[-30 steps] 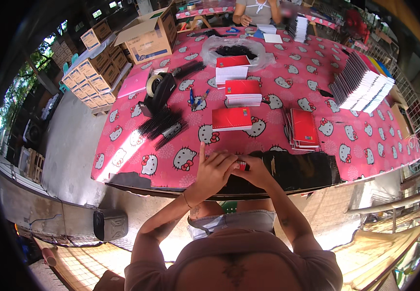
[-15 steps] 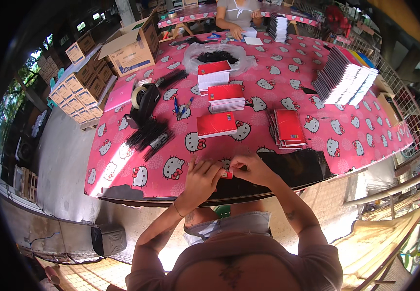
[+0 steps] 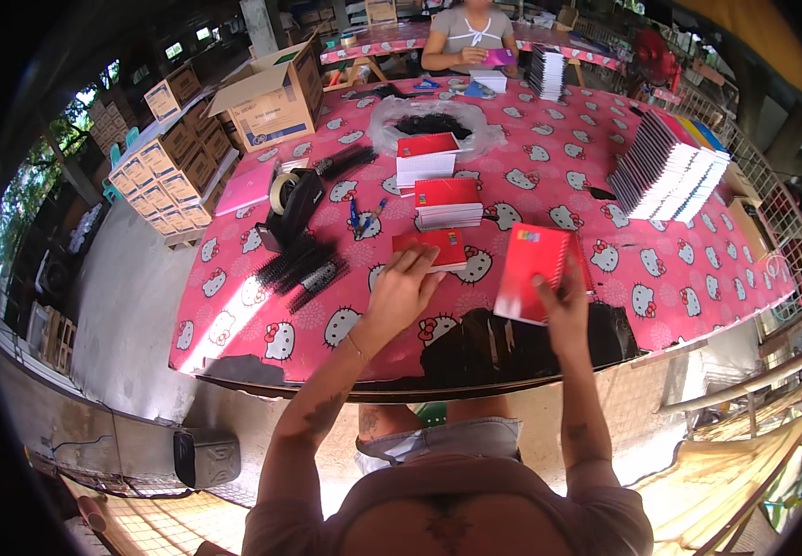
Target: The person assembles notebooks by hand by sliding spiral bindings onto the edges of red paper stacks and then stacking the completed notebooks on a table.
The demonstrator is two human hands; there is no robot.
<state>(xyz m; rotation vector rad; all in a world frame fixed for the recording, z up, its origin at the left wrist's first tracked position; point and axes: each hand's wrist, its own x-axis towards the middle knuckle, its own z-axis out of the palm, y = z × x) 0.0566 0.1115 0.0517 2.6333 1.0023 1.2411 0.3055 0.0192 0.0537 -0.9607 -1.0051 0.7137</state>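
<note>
My right hand [image 3: 563,306] is closed on a red spiral notebook [image 3: 521,276], gripping its lower right side, and holds it tilted over a pile of red notebooks that it mostly hides. My left hand [image 3: 403,289] rests with its fingers stretched over the nearest stack of red-covered notebooks [image 3: 450,243]; its fingertips touch the top cover. Behind that stand a second red-topped stack [image 3: 447,193] and a third [image 3: 427,146], farther off.
Black spiral coils [image 3: 299,269] lie left, beside a tape dispenser [image 3: 292,208] and blue pliers [image 3: 362,221]. A plastic bag of black coils [image 3: 433,122] sits farther back. Tall notebook stacks [image 3: 665,171] stand right. Across the table, a person [image 3: 470,42] holds a purple item. Cartons [image 3: 271,102] stand left.
My hands have parted from the table's near edge. The left has moved forward onto the nearest red stack. The right has moved right and now holds a red notebook.
</note>
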